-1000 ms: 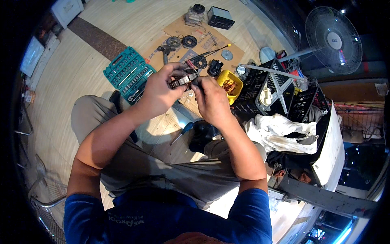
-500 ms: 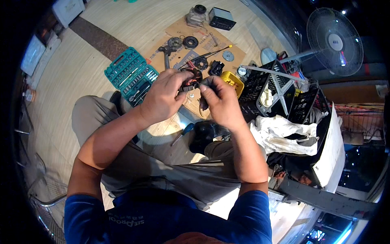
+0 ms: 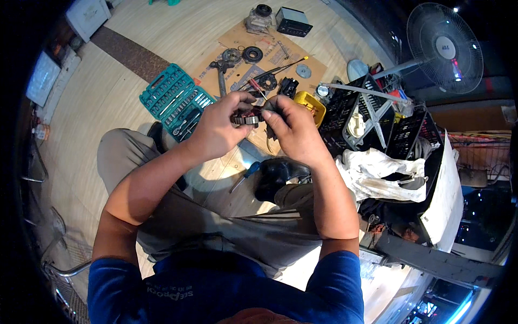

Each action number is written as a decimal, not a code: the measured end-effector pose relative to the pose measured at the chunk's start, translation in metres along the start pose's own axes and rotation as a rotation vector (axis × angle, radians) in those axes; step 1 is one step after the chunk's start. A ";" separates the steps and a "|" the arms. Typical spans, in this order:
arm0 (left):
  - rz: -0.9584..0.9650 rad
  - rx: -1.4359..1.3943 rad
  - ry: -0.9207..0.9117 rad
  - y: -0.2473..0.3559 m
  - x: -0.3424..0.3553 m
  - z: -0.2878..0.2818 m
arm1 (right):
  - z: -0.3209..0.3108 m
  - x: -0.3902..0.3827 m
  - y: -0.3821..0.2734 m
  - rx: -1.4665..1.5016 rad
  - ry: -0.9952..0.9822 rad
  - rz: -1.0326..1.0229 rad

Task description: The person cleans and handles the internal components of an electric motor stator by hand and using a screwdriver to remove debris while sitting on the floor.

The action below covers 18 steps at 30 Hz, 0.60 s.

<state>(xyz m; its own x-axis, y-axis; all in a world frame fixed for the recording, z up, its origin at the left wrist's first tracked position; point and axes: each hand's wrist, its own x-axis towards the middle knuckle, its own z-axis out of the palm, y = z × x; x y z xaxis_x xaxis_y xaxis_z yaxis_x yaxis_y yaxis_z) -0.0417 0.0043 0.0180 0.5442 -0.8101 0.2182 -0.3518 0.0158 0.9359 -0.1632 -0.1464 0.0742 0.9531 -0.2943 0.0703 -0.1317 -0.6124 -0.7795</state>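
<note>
In front of my body, my left hand (image 3: 221,120) grips a ring-shaped stator (image 3: 245,119) with a ridged metal rim and reddish copper windings. Its rim faces me, and my fingers cover part of it. My right hand (image 3: 295,128) is closed on a thin, dark, flexible piece (image 3: 270,132), cloth or sandpaper, pressed at the stator's right side. Exactly where the piece touches is hidden by my fingers. Beyond my hands, a red-handled screwdriver (image 3: 254,85) and a round black part (image 3: 267,81) lie on a cardboard sheet (image 3: 315,60).
A teal socket set case (image 3: 158,110) lies open at left. Near my shoe is a blue-handled screwdriver (image 3: 251,169). A hammer (image 3: 222,82) rests on the cardboard. Right of my hands stand a yellow tray (image 3: 322,114), black crates (image 3: 330,125), a white cloth (image 3: 367,164) and a fan (image 3: 444,47).
The stator has turned so its ridged rim faces me and less copper winding shows. My right hand has shifted slightly with the dark piece, which hangs lower less visibly.
</note>
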 end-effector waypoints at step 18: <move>-0.565 -1.033 -0.170 -0.014 0.017 -0.026 | 0.001 0.016 0.045 0.398 -0.286 0.187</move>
<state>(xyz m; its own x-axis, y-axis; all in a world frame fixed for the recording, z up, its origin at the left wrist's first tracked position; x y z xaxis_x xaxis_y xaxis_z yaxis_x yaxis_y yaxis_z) -0.0072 0.0055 0.0162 0.2897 -0.9202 -0.2634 0.7286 0.0335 0.6841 -0.1538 -0.1786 0.0396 0.9668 -0.1259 -0.2222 -0.2460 -0.2262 -0.9425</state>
